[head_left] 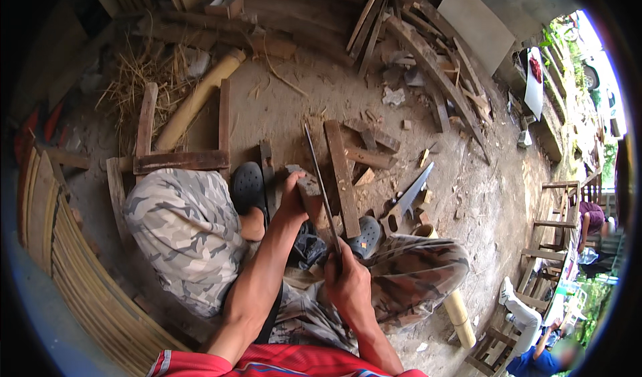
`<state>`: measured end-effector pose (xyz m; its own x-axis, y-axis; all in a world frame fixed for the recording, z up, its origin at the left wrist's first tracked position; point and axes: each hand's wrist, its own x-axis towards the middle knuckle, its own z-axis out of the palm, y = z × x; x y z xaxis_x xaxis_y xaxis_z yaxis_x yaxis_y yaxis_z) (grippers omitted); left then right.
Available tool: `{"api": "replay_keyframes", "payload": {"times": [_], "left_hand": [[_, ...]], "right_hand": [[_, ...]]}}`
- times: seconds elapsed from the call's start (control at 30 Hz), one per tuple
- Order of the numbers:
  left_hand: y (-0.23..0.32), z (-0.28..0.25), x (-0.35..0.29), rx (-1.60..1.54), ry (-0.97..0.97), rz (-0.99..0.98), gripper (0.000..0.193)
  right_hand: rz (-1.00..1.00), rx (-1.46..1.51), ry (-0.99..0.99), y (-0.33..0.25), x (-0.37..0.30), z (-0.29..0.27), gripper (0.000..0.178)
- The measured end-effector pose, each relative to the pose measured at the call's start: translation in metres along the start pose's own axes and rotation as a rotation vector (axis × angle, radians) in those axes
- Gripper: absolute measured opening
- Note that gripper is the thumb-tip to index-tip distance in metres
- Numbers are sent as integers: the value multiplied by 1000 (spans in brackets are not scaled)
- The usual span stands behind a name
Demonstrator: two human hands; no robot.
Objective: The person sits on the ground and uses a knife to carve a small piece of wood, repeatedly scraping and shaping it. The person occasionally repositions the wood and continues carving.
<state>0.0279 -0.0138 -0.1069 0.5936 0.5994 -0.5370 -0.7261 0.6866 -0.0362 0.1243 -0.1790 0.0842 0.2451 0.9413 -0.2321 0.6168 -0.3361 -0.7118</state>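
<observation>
My left hand is closed round a short dark wooden block, held up between my knees. In my right hand is the grip of a long thin blade, seen nearly edge-on, so its exact kind is unclear. The blade runs forward along the right side of the block; whether it touches the wood I cannot tell. Just right of it a wooden bar lies slanting near my right shoe. A handsaw with a pale handle rests beyond that shoe.
Ahead lie wood offcuts and chips. A bamboo pole and a wooden frame are at the left, near straw. Planks lean at the back right. Bamboo strips line the left. Other people sit at the far right.
</observation>
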Motion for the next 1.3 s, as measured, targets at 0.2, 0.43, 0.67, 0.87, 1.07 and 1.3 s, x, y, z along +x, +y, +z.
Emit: {"api": "replay_keyframes", "payload": {"times": [0.2,0.43,0.67,0.87,1.07,1.3], "left_hand": [[7,-7,-1,52,-34,24,39],[4,-49,10,66,11,46,46],[4,-27,-8,39,27,41,34],[3,-13,-14,139,202,139,35],[-1,-7,-10,54,68,87,33],[6,-24,-8,82,-27,31,25]], "right_hand": [[-76,-47,43,6,-17,7,35],[-104,-98,35,38,-23,27,47],[-39,-184,-1,24,-26,25,42],[13,-15,-52,19,-29,20,42],[-56,97,0,7,-30,-4,47],[52,155,27,5,-34,-4,47]]}}
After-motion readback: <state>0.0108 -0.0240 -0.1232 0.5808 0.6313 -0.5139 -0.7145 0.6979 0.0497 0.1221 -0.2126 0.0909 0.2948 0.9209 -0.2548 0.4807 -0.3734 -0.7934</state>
